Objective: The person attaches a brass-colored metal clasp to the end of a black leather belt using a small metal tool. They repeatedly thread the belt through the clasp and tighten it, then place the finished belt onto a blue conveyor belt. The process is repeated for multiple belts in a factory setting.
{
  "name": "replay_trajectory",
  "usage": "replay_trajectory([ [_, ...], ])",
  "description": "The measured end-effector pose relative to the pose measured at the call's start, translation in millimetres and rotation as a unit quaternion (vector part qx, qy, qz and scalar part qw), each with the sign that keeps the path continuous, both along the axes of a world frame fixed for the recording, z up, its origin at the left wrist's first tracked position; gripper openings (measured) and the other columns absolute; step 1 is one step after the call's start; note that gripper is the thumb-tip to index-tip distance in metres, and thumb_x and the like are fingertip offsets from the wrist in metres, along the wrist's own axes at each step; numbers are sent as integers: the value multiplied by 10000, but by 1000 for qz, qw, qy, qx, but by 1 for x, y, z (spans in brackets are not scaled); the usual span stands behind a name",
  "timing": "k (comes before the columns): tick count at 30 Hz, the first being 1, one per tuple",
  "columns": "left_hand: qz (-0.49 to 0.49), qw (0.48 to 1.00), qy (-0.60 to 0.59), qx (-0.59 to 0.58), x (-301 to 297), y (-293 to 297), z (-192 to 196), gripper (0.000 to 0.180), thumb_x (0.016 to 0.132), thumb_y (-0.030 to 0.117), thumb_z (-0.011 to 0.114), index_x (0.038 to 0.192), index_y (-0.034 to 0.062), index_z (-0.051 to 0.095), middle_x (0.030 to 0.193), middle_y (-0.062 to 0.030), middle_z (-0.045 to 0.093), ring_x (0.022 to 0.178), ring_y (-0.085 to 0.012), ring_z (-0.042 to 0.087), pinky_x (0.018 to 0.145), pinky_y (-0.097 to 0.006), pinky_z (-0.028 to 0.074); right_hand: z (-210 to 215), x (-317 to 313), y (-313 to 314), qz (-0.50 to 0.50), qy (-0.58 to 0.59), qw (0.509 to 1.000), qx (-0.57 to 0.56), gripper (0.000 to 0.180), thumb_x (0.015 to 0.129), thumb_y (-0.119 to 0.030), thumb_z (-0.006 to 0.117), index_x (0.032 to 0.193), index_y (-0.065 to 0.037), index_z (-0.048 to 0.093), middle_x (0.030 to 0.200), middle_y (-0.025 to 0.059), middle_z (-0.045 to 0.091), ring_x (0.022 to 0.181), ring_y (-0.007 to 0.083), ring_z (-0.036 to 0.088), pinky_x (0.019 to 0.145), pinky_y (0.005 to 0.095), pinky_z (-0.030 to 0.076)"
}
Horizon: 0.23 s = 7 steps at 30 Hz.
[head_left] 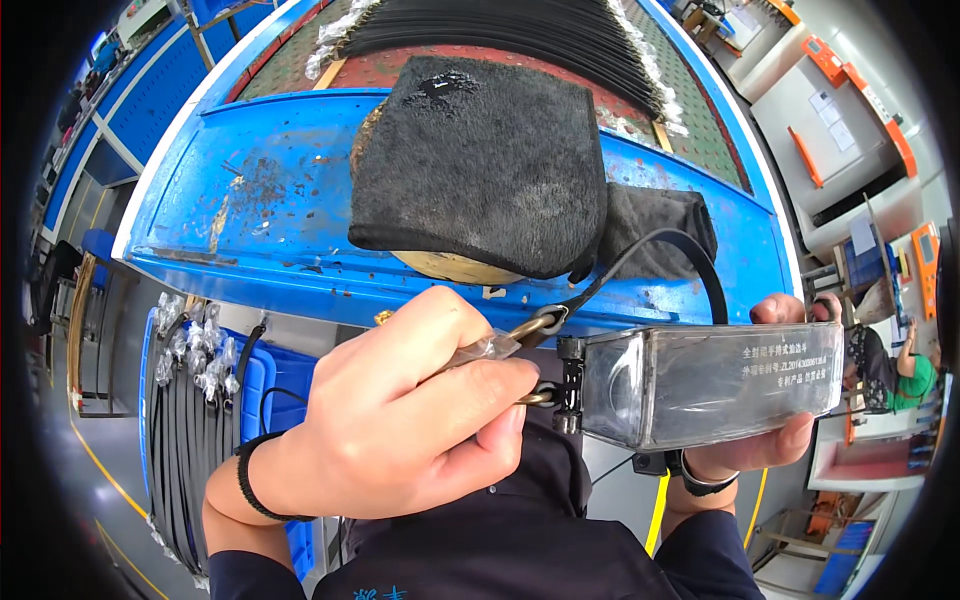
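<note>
My left hand (410, 400) is closed on a metal belt buckle (540, 325) partly wrapped in clear plastic. From the buckle a black strap (690, 243) arches up and right, then drops behind a transparent box. My right hand (765, 440) grips this clear box (710, 385) from behind and below, its fingertips showing at the upper right corner. Small black rollers (570, 385) sit at the box's left end, close beside the buckle and my left fingertips. Dark residue shows inside the box. Part of the strap is hidden by it.
Ahead, a black cloth (475, 165) with a wet patch covers a rounded support on a stained blue bench (270, 190). A smaller dark cloth (665, 225) lies beside it. Several black straps (500, 30) lie in a row at the back; more straps (190, 440) hang lower left.
</note>
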State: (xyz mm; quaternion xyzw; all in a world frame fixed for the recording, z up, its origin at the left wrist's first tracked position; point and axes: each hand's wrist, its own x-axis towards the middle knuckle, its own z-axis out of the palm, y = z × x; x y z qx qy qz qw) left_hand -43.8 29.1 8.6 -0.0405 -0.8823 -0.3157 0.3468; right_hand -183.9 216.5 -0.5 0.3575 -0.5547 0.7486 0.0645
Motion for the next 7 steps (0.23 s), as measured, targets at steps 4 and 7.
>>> replay_trajectory([
  [4,0,1000,-6,-15,2,0,2,258,507,11,606,760,32,651,688,-84,513,585,-179,491,492,-262,390,2,-2,3,4,3,999,35,735,698,-472,520,1229,-21,284,988,162,411,943,198,460,723,285,506],
  [7,-1,1000,-11,-3,3,-1,0,258,508,11,603,761,33,652,692,-85,518,587,-179,494,496,-264,392,1,-2,1,5,1,1000,20,739,697,-474,524,1232,-24,283,990,161,412,945,199,462,726,279,508],
])
